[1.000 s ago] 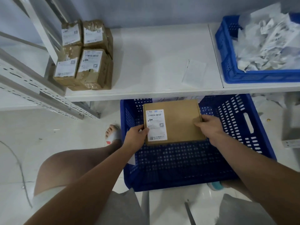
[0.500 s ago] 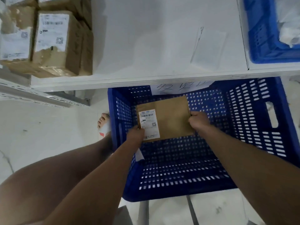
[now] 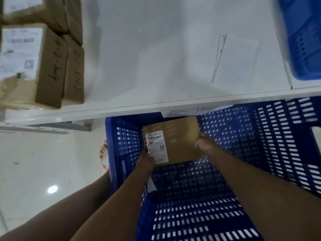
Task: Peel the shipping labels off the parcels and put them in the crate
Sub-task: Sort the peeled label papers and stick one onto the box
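Fingers (image 3: 199, 144) of the right hand (image 3: 205, 146) clamp the right edge of a flat brown cardboard parcel (image 3: 182, 141); the left hand (image 3: 145, 163) grips its near-left corner (white shipping label (image 3: 157, 146) stuck there, unpeeled). The parcel is low inside the blue perforated plastic crate (image 3: 260, 153), near its far wall, beneath the white shelf (image 3: 156, 58) edge.

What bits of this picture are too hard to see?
Head view:
- Words on the label of the held parcel: too small and blurred.
- Fingers of the left hand and right hand: partly hidden behind the parcel.
- The shelf crate: cut off by the right edge, contents out of view.
- The stacked boxes: cut off by the left edge, labels blurred.
- Whether the parcel rests on the floor crate: cannot tell.
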